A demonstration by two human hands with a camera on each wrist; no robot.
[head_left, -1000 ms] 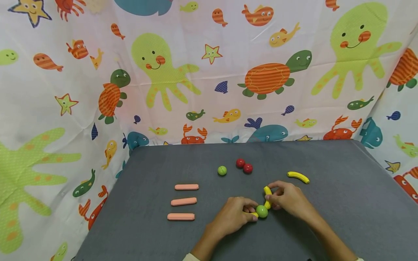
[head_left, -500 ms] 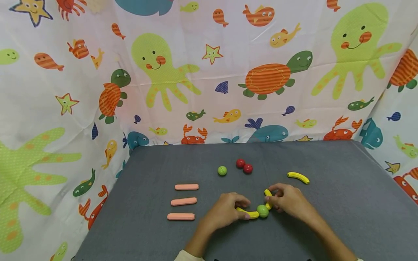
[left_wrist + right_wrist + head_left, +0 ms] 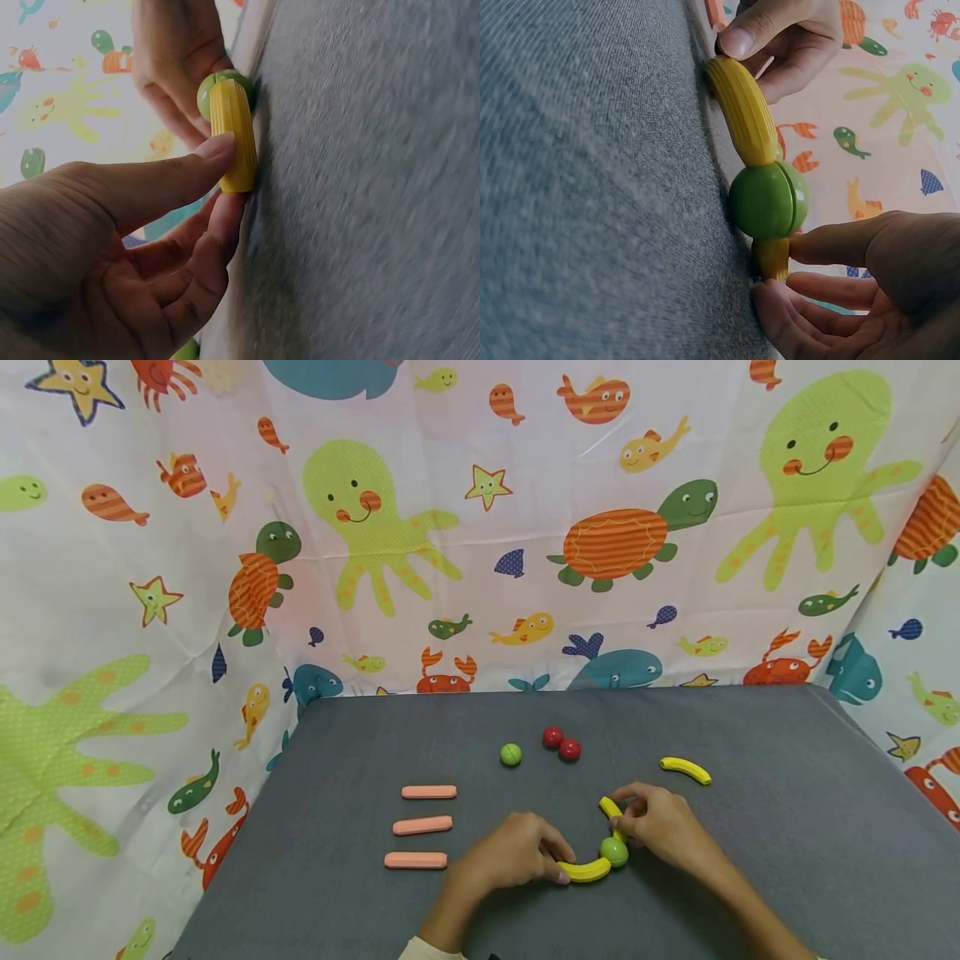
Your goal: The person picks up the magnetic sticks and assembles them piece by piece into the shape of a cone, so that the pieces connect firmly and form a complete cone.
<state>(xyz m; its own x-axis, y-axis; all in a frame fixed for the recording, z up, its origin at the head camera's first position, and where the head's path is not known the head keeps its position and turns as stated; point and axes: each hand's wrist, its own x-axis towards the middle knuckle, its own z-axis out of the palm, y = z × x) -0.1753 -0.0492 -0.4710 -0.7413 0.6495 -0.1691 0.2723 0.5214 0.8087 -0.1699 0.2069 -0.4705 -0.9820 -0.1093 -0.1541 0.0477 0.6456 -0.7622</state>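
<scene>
Green ball (image 3: pixel 765 201) touching two yellow pieces (image 3: pixel 744 109), red balls (image 3: pixel 552 737) head-view only

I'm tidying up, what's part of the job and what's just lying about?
Seemingly in use:
yellow piece in left hand
second yellow piece in right hand
green ball between them

Seemingly lying about:
pink sticks
red balls
far green ball
third yellow piece

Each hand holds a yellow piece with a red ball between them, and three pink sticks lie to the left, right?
No, that ball is green, as the head view shows. The left hand and right hand do each hold a yellow piece, and the three pink sticks lie to the left.
</scene>
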